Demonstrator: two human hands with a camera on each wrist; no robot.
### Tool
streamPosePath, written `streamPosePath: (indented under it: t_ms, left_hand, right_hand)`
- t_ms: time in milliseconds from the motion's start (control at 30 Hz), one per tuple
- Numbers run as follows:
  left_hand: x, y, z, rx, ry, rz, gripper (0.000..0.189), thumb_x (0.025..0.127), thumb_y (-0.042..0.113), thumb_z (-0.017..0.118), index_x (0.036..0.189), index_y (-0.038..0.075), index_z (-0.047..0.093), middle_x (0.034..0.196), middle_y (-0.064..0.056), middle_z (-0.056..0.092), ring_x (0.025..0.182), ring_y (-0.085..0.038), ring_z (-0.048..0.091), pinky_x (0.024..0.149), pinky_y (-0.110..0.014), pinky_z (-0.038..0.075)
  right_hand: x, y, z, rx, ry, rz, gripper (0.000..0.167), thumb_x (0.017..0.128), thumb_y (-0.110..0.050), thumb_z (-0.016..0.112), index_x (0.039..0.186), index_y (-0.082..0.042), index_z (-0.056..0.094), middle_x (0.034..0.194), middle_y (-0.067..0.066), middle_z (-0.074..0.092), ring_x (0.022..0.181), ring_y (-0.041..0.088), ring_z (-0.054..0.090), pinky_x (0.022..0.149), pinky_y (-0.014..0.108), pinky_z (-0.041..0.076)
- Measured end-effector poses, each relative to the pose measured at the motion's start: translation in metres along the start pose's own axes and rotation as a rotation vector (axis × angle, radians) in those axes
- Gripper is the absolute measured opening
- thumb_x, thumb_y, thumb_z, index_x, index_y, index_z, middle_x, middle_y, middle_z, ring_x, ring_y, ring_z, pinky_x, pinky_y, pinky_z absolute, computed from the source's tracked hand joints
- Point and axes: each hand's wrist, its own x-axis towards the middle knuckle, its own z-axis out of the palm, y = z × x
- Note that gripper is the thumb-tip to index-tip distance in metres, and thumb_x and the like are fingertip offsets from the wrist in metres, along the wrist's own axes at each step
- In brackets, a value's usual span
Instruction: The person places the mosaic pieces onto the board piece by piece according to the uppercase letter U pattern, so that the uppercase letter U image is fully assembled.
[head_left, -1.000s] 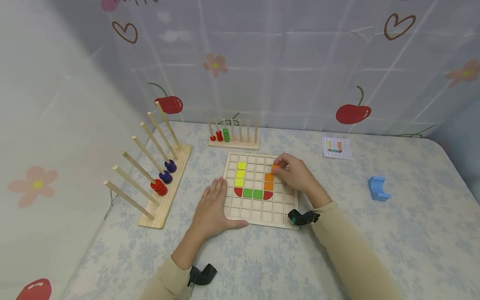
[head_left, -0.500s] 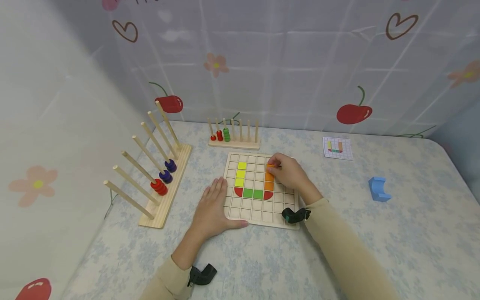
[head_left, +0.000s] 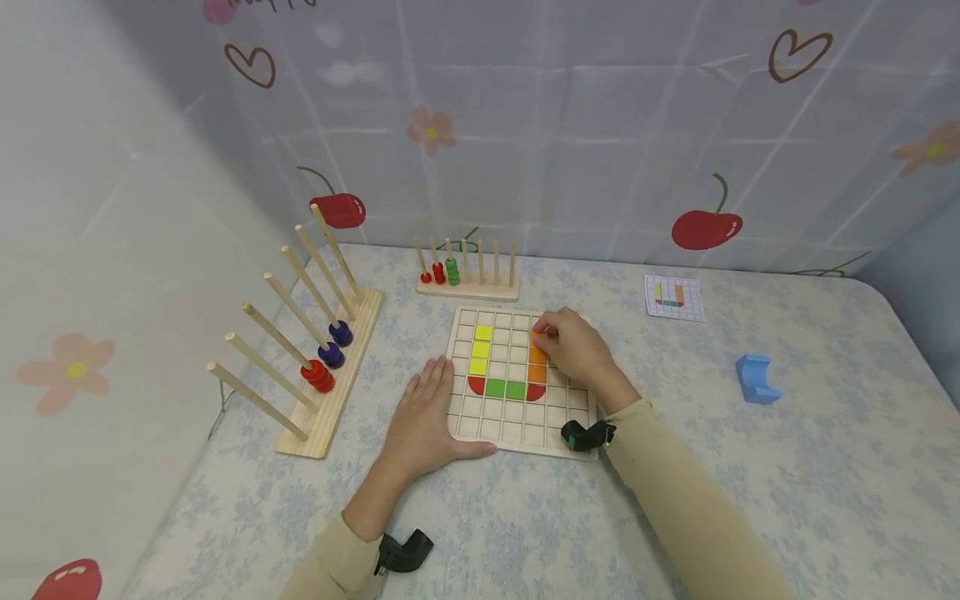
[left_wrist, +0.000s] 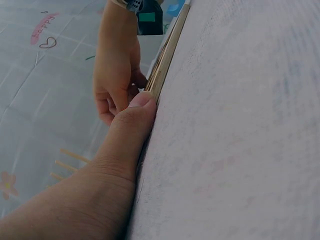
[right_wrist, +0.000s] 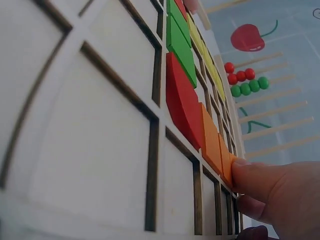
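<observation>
A wooden grid board (head_left: 517, 429) lies on the table with coloured tiles in a U shape. Yellow tiles (head_left: 480, 350) form its left side, green tiles (head_left: 506, 388) its bottom, and red curved tiles (head_left: 536, 392) its corners. Orange tiles (head_left: 537, 373) run up the right side. My right hand (head_left: 581, 354) pinches the uppermost orange tile (right_wrist: 233, 159) at its cell, partly hiding it. My left hand (head_left: 426, 417) rests with straight fingers along the board's left edge, thumb at the front edge; the left wrist view shows this thumb (left_wrist: 135, 117) against the board's side.
Left of the board stands a large peg rack (head_left: 345, 375) with red and blue rings. A smaller peg rack (head_left: 468, 290) with red and green beads is behind it. A pattern card (head_left: 674, 298) and a blue curved block (head_left: 756, 379) lie to the right.
My right hand has shifted left and slightly down with the orange tile, from beside the column's top onto the cell above the other orange tiles. The left hand stays in place.
</observation>
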Motion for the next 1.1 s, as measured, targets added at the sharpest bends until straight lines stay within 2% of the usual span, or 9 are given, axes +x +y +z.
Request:
streamPosePath:
  t_ms: [133, 300, 400, 633, 767, 967, 1033, 1100]
  left_hand:
    - [-0.001, 0.001, -0.001, 0.000, 0.006, 0.006, 0.146, 0.056, 0.095, 0.060, 0.158, 0.004, 0.010, 0.167, -0.011, 0.009, 0.156, -0.023, 0.005, 0.128, -0.043, 0.009]
    - [-0.001, 0.001, -0.001, 0.004, 0.007, 0.009, 0.146, 0.056, 0.096, 0.058, 0.158, 0.003, 0.010, 0.167, -0.012, 0.010, 0.156, -0.023, 0.005, 0.128, -0.043, 0.009]
    - [0.000, 0.001, 0.000, 0.003, 0.004, 0.008, 0.145, 0.057, 0.095, 0.059, 0.159, 0.004, 0.009, 0.167, -0.011, 0.009, 0.156, -0.023, 0.005, 0.128, -0.043, 0.009]
    - [0.001, 0.001, -0.001, 0.000, 0.006, 0.007, 0.144, 0.058, 0.091, 0.064, 0.159, 0.003, 0.009, 0.167, -0.011, 0.008, 0.156, -0.023, 0.004, 0.127, -0.044, 0.009]
    - [0.001, 0.000, -0.001, 0.001, 0.008, 0.010, 0.144, 0.058, 0.091, 0.064, 0.158, 0.003, 0.010, 0.167, -0.012, 0.009, 0.156, -0.024, 0.005, 0.127, -0.045, 0.010]
    - [0.000, 0.002, -0.005, 0.007, 0.000, 0.011, 0.143, 0.060, 0.087, 0.068, 0.158, 0.001, 0.010, 0.167, -0.015, 0.008, 0.156, -0.028, 0.005, 0.127, -0.050, 0.008]
    - [-0.001, 0.004, -0.008, 0.009, 0.002, 0.013, 0.142, 0.060, 0.086, 0.069, 0.159, 0.003, 0.010, 0.167, -0.016, 0.008, 0.156, -0.030, 0.005, 0.126, -0.054, 0.006]
    - [-0.002, 0.007, -0.010, 0.027, 0.007, 0.016, 0.140, 0.060, 0.086, 0.068, 0.160, 0.008, 0.009, 0.167, -0.016, 0.007, 0.156, -0.031, 0.003, 0.125, -0.059, 0.003]
  right_hand:
    - [-0.001, 0.000, 0.000, -0.002, -0.005, 0.009, 0.016, 0.098, -0.025, 0.063, 0.110, -0.016, 0.070, 0.105, 0.006, 0.060, 0.093, 0.025, 0.059, 0.083, 0.040, 0.052]
    - [-0.003, -0.001, -0.001, -0.003, -0.012, -0.011, 0.010, 0.097, -0.023, 0.066, 0.098, -0.015, 0.073, 0.101, 0.006, 0.060, 0.086, 0.022, 0.057, 0.079, 0.038, 0.050]
    - [-0.008, -0.002, -0.003, 0.006, -0.020, -0.029, 0.011, 0.096, -0.023, 0.066, 0.096, -0.016, 0.074, 0.102, 0.005, 0.062, 0.087, 0.022, 0.058, 0.081, 0.038, 0.050]
    - [-0.034, -0.002, -0.008, 0.047, 0.012, -0.028, 0.023, 0.099, -0.028, 0.061, 0.114, -0.015, 0.071, 0.111, 0.005, 0.065, 0.102, 0.025, 0.060, 0.092, 0.045, 0.050]
    - [-0.051, 0.002, -0.011, 0.049, 0.039, -0.033, 0.030, 0.100, -0.029, 0.058, 0.124, -0.013, 0.066, 0.113, 0.006, 0.064, 0.100, 0.024, 0.060, 0.088, 0.044, 0.050]
    - [-0.075, 0.006, -0.015, 0.026, 0.066, -0.034, 0.038, 0.099, -0.031, 0.059, 0.133, -0.014, 0.060, 0.119, 0.006, 0.062, 0.080, 0.019, 0.054, 0.069, 0.033, 0.046]
    - [-0.082, 0.006, -0.017, 0.012, 0.078, -0.031, 0.041, 0.099, -0.033, 0.059, 0.135, -0.015, 0.058, 0.124, 0.006, 0.062, 0.083, 0.020, 0.055, 0.070, 0.034, 0.047]
    - [-0.089, 0.006, -0.018, -0.012, 0.092, -0.023, 0.044, 0.099, -0.036, 0.059, 0.138, -0.016, 0.057, 0.131, 0.007, 0.060, 0.095, 0.024, 0.059, 0.077, 0.040, 0.051]
